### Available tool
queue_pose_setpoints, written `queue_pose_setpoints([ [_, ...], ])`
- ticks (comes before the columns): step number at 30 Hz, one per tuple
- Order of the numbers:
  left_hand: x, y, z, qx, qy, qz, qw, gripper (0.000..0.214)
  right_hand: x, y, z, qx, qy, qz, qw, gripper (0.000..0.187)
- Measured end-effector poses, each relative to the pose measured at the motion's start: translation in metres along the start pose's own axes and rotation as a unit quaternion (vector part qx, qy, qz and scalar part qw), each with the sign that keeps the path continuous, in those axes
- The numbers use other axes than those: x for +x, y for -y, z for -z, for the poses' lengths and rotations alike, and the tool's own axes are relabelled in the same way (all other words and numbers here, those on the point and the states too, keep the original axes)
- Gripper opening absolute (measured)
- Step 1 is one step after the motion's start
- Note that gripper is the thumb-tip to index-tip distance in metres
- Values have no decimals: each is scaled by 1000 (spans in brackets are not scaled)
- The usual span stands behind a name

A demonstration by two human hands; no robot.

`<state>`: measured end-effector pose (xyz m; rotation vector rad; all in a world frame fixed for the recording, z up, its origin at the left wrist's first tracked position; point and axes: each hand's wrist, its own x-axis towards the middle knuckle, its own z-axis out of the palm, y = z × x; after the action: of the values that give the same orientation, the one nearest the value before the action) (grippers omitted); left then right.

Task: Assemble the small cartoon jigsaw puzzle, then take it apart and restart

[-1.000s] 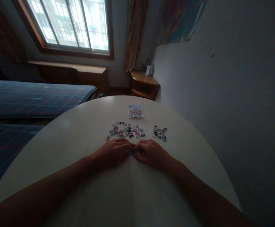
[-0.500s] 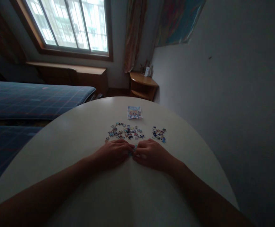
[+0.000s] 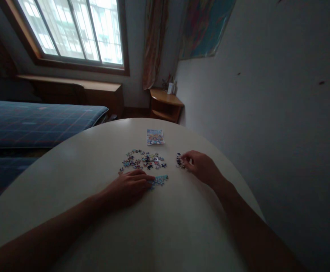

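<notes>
Several joined light-blue jigsaw pieces (image 3: 159,180) lie flat on the table. My left hand (image 3: 133,183) rests with its fingers stretched out over their left end, covering part of them. Over the small right-hand pile of jigsaw pieces (image 3: 178,160) is my right hand (image 3: 200,164), thumb and forefinger bent down among the pieces. Whether a piece is between those fingertips is too small to make out. A larger spread of loose jigsaw pieces (image 3: 144,160) lies just beyond my left hand.
A small printed packet (image 3: 155,137) with a cartoon picture lies beyond the pieces on the round white table (image 3: 102,143). To the left are plaid mattresses (image 3: 40,121). A wooden corner stand (image 3: 166,99) is past the far edge, and a wall (image 3: 281,124) runs along the right.
My right hand has left the joined pieces and moved right to the small pile. My left hand stays by the joined pieces, which are now more exposed. The view has shifted slightly.
</notes>
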<state>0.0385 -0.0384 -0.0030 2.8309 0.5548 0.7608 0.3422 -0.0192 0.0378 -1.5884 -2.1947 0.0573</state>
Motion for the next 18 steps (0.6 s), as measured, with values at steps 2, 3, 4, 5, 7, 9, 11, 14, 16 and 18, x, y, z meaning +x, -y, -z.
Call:
queue_pose_setpoints([
  [2,-1,0,-1,-6,-3,6,1000,19,2,-16,-2,-21,-11,-56,998,14],
  [3,-1,0,-1,-9,-5,10,1000,19,3,-22,-5,-20,-15,-71,997,17],
  [4,-2,1,-2,-11,-6,11,1000,20,3,-26,-10,-17,-17,-77,997,22],
  [5,-2,1,-2,-12,-7,10,1000,21,4,-28,-14,-15,-19,-73,997,27],
  [7,-2,1,-2,-9,-4,4,1000,23,3,-29,-23,-15,-16,-53,998,34],
  [9,-1,0,0,-6,-1,2,1000,24,3,-28,-30,-14,-8,-33,999,33],
  [11,0,-1,1,-7,4,2,1000,24,3,-26,-34,-4,-2,-18,1000,29],
  [14,1,-2,3,-9,11,2,1000,25,3,-24,-34,14,0,7,1000,26],
  [16,1,-1,3,-11,11,5,1000,24,4,-20,-34,17,-6,13,1000,26],
  [18,0,-1,2,-10,9,5,1000,24,5,-12,-35,18,-10,18,1000,27],
])
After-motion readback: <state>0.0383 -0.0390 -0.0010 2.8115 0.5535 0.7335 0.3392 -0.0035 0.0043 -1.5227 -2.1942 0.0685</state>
